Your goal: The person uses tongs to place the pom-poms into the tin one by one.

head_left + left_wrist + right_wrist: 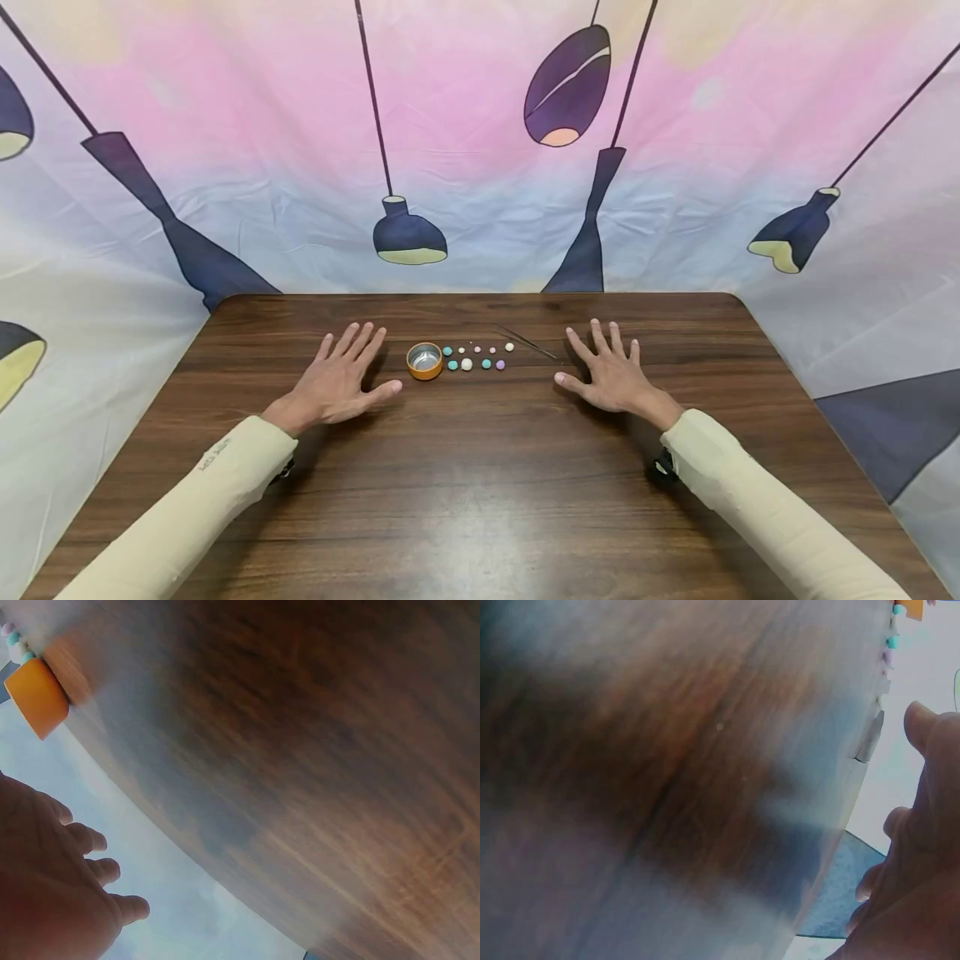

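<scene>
Orange-rimmed tin (424, 361), small and round, stands on a dark wooden table (480, 500) between two hands, just beyond the left thumb. Behind hangs a pastel backdrop (465, 125) printed with lamps. The left hand (341, 385) and right hand (611, 377) both lie flat, palms down, fingers spread, holding nothing. Thin metal tweezers (525, 340) lie near the right fingers. Right of the tin, small coloured beads (472, 358) sit in two short rows.

A dark wooden table (480, 500) stands before a pastel backdrop cloth (465, 125) (printed with hanging lamps).
</scene>
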Demonstrator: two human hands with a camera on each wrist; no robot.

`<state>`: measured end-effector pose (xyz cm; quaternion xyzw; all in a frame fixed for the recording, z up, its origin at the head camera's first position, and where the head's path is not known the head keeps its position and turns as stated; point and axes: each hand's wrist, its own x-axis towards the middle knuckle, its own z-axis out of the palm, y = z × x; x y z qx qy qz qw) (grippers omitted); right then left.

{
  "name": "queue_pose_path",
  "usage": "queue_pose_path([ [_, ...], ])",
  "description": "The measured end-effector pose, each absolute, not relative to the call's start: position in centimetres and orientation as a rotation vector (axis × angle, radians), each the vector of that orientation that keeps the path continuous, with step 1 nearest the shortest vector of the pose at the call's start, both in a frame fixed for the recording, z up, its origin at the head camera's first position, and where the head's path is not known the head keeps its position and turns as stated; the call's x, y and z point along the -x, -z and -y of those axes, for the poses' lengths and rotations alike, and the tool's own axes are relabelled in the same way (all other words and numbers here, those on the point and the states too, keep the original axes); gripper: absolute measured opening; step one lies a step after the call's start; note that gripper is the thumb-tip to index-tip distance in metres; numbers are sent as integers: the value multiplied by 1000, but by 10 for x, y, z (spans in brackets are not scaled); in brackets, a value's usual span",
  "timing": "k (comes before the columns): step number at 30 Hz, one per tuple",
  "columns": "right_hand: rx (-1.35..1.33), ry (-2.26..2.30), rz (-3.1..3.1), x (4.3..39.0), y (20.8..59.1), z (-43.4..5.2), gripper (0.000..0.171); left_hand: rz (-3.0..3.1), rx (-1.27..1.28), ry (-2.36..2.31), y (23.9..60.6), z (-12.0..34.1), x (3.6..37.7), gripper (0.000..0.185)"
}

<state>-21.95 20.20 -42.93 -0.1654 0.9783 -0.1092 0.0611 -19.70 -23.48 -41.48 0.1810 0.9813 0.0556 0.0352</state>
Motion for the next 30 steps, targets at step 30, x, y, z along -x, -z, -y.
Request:
queue_pose_path([
  [30,562,512,-3015,240,429,-163,81,-3019,-671,-374,406,202,217,107],
])
